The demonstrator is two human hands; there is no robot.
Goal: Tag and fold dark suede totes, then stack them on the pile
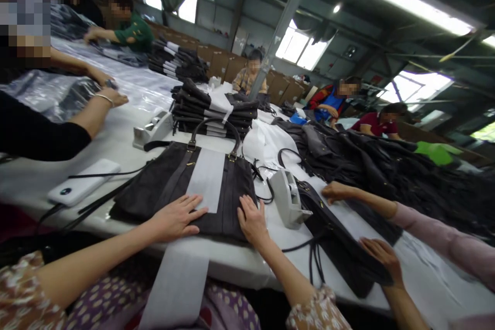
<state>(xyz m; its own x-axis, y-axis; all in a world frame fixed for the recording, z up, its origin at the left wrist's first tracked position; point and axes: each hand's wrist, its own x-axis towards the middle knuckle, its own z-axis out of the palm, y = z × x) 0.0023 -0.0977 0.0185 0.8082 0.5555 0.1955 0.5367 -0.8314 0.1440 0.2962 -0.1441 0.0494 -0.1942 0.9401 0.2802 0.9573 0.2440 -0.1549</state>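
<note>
One white desk (pixel 121 139) lies before us, bearing a dark heap (pixel 351 160) along its right side and a neat stack (pixel 185 105) farther in. Our bag (pixel 154 178) lies flat near the front, probably for easy reach. A pale strip (pixel 204 178) runs down its middle, seemingly as a band, though we cannot see the underside. The handle (pixel 216 122) points away from us, which leaves the lower body to our palms. Our left hand (pixel 178 220) rests with fingers spread, tips over the strip's lower part; our right hand (pixel 253 220) lies on the bag's lower right. Neither grip is closed on anything: both look pressed down, likely to keep the bag flat and steady.

The bag's bottom edge comes close to the desk's rim, below which a loose strip (pixel 178 283) lies over our lap. Rightward, room looks tight: a dispenser (pixel 288 201) stands just beside the bag, with a second bag (pixel 342 242) under a co-worker's hand (pixel 381 258) beyond. Leftward, we have more play up to a power bank (pixel 85 181), save for trailing straps (pixel 98 202).
</note>
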